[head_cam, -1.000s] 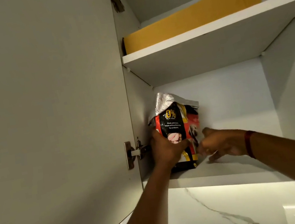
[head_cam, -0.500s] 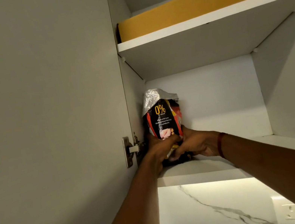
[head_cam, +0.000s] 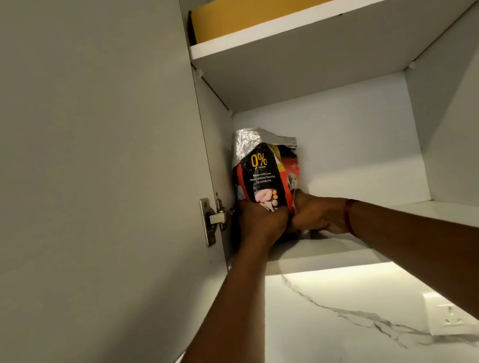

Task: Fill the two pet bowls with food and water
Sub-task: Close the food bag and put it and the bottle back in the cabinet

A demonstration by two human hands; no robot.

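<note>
The right grip (head_cam: 318,215) has joined the left grip (head_cam: 263,223), both clasping the food bag (head_cam: 265,173) low; lift it keeping the open top above them

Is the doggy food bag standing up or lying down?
Standing up. The food bag is upright at the lower shelf, silver top pointing up, while the left hand and right hand grip its bottom.
</note>
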